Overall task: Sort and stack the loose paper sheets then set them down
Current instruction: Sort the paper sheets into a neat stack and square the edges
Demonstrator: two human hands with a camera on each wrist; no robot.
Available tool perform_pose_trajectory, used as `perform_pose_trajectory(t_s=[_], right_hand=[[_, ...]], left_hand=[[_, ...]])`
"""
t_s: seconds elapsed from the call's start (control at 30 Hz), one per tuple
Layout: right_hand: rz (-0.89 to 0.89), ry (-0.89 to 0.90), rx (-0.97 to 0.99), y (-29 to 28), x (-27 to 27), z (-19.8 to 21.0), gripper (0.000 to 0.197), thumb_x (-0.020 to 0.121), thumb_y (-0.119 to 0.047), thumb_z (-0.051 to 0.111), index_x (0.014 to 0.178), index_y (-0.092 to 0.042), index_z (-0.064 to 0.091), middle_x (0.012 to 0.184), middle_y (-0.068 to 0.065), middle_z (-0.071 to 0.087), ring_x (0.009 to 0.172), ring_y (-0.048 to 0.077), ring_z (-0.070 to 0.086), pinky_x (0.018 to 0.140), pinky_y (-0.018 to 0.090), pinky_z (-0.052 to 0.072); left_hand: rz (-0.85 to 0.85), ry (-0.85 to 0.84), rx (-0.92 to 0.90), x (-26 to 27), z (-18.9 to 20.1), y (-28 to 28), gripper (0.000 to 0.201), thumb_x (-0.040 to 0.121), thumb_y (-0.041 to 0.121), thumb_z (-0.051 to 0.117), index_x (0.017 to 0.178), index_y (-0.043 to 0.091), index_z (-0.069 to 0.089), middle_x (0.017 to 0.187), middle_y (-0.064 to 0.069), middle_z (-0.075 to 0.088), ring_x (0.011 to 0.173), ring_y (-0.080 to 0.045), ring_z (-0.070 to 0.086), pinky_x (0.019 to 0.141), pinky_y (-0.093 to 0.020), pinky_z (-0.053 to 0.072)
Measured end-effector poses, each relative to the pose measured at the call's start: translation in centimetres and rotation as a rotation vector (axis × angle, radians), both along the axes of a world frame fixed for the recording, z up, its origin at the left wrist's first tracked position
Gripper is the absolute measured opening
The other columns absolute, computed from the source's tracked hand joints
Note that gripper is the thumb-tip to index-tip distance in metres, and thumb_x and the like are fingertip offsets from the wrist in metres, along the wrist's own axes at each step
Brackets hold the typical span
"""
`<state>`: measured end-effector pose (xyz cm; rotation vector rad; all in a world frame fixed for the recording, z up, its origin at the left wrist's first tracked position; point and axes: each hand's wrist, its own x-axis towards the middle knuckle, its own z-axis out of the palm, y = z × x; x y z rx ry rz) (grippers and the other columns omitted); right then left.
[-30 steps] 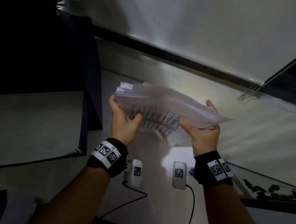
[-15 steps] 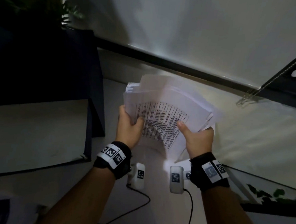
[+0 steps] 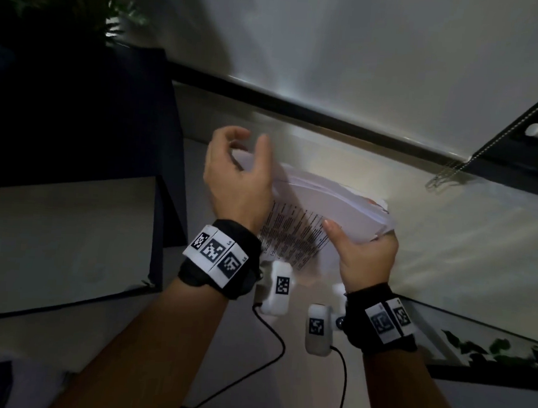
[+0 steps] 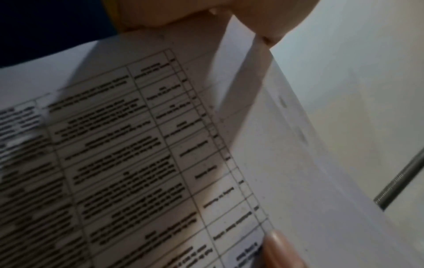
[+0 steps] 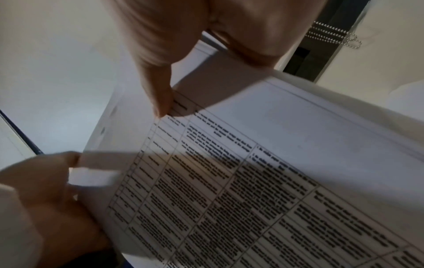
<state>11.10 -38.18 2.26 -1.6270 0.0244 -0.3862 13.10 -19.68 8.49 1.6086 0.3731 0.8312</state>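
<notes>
A stack of white paper sheets [image 3: 331,205] with a printed table on its near face hangs in the air over the white table [image 3: 449,248]. My left hand [image 3: 241,167] is at the stack's upper left end, with curled fingers and thumb round that edge. My right hand [image 3: 361,253] grips the lower right end, thumb on the printed face and fingers underneath. The left wrist view shows the printed sheet [image 4: 160,145] close up, with my right thumb [image 4: 280,248] at its corner. In the right wrist view my left hand [image 5: 34,199] pinches the sheets' edge [image 5: 96,177].
A dark blue folder-like box [image 3: 156,164] stands open at the left, with a pale sheet [image 3: 61,240] beside it. A bead chain [image 3: 448,175] hangs from a blind at the right. Plants [image 3: 506,348] sit at lower right and upper left.
My left hand has left the stack's near left edge and risen to its far left end. The stack has swung down to the right and lies flatter.
</notes>
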Motion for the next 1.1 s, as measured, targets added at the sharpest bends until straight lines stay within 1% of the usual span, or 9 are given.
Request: perform_pose_trajectory(t_s=[0.13, 0.3, 0.47, 0.57, 0.63, 0.73, 0.83, 0.97, 1.1], right_hand=[[0.035, 0.008, 0.064, -0.1, 0.2, 0.6, 0.061, 0.069, 0.012, 0.082, 0.119, -0.012, 0.055, 0.111, 0.002, 0.064, 0.097, -0.004, 0.067, 0.079, 0.012, 0.053], [-0.001, -0.001, 0.19, 0.6, 0.9, 1.6, 0.045, 0.072, -0.031, 0.087, 0.111, -0.029, 0.066, 0.113, 0.015, 0.065, 0.101, 0.024, 0.067, 0.084, 0.035, 0.057], [-0.155, -0.057, 0.213, 1.3, 2.1, 2.6, 0.011, 0.087, -0.025, 0.065, 0.097, -0.026, 0.068, 0.07, -0.017, 0.059, 0.067, 0.003, 0.052, 0.067, 0.021, 0.046], [-0.144, -0.072, 0.229, 0.9, 2.0, 2.3, 0.018, 0.086, -0.036, 0.063, 0.103, -0.031, 0.067, 0.083, -0.002, 0.059, 0.077, 0.02, 0.054, 0.072, 0.036, 0.046], [-0.006, -0.069, 0.194, 0.2, 1.8, 1.6, 0.035, 0.084, -0.042, 0.072, 0.114, -0.028, 0.059, 0.091, 0.003, 0.059, 0.08, 0.019, 0.059, 0.07, 0.032, 0.05], [0.032, 0.12, 0.115, -0.1, 2.0, 0.7, 0.042, 0.07, -0.014, 0.087, 0.104, -0.021, 0.062, 0.095, -0.007, 0.068, 0.085, 0.008, 0.069, 0.069, 0.018, 0.056], [-0.052, 0.149, 0.036, 0.1, 2.4, 0.7, 0.029, 0.068, -0.01, 0.09, 0.09, -0.013, 0.071, 0.08, -0.009, 0.073, 0.075, 0.007, 0.073, 0.066, 0.024, 0.059], [0.028, 0.119, 0.116, -1.2, 2.3, 0.2, 0.058, 0.058, -0.009, 0.094, 0.109, -0.005, 0.067, 0.104, 0.013, 0.073, 0.097, 0.023, 0.072, 0.076, 0.032, 0.061], [0.145, 0.157, 0.085, -2.8, 3.3, -0.4, 0.09, 0.047, -0.024, 0.099, 0.127, -0.022, 0.058, 0.128, 0.021, 0.057, 0.117, 0.03, 0.061, 0.088, 0.041, 0.059]], left_hand=[[0.042, -0.086, 0.025, -0.1, -1.9, 0.8, 0.007, 0.097, 0.023, 0.054, 0.094, 0.017, 0.058, 0.09, -0.009, 0.063, 0.079, -0.02, 0.058, 0.071, -0.041, 0.051], [-0.064, -0.117, -0.062, -0.6, -2.7, 0.8, 0.008, 0.099, 0.013, 0.052, 0.105, 0.008, 0.052, 0.088, 0.009, 0.056, 0.078, 0.007, 0.056, 0.072, -0.009, 0.043], [-0.114, -0.143, -0.099, -0.8, -2.7, 0.7, 0.013, 0.098, 0.02, 0.054, 0.104, 0.008, 0.052, 0.088, 0.01, 0.054, 0.076, 0.006, 0.053, 0.075, -0.014, 0.043], [-0.27, -0.103, -0.196, -1.0, -3.7, 1.3, 0.062, 0.078, 0.049, 0.072, 0.123, 0.018, 0.042, 0.108, 0.001, 0.053, 0.093, -0.008, 0.058, 0.083, -0.026, 0.051], [-0.309, 0.002, -0.233, -1.1, -5.1, 1.4, 0.082, 0.065, 0.04, 0.085, 0.13, 0.019, 0.039, 0.12, -0.003, 0.056, 0.104, -0.013, 0.062, 0.091, -0.029, 0.055], [-0.288, 0.166, -0.234, -1.0, -5.6, 0.9, 0.06, 0.063, 0.013, 0.09, 0.114, 0.007, 0.06, 0.103, -0.003, 0.071, 0.093, -0.014, 0.07, 0.085, -0.037, 0.06], [-0.251, 0.144, -0.243, -0.9, -5.2, 0.0, 0.05, 0.062, 0.011, 0.091, 0.104, 0.002, 0.066, 0.092, -0.006, 0.074, 0.083, -0.012, 0.072, 0.071, -0.026, 0.059], [-0.213, 0.105, -0.246, -1.3, -5.7, 0.7, 0.078, 0.053, 0.012, 0.095, 0.117, 0.018, 0.05, 0.107, 0.002, 0.065, 0.094, -0.004, 0.067, 0.082, -0.028, 0.059], [-0.337, 0.173, -0.2, -1.3, -6.1, 0.9, 0.095, 0.049, 0.011, 0.095, 0.128, 0.017, 0.043, 0.113, 0.004, 0.063, 0.101, 0.001, 0.065, 0.09, -0.024, 0.056]])
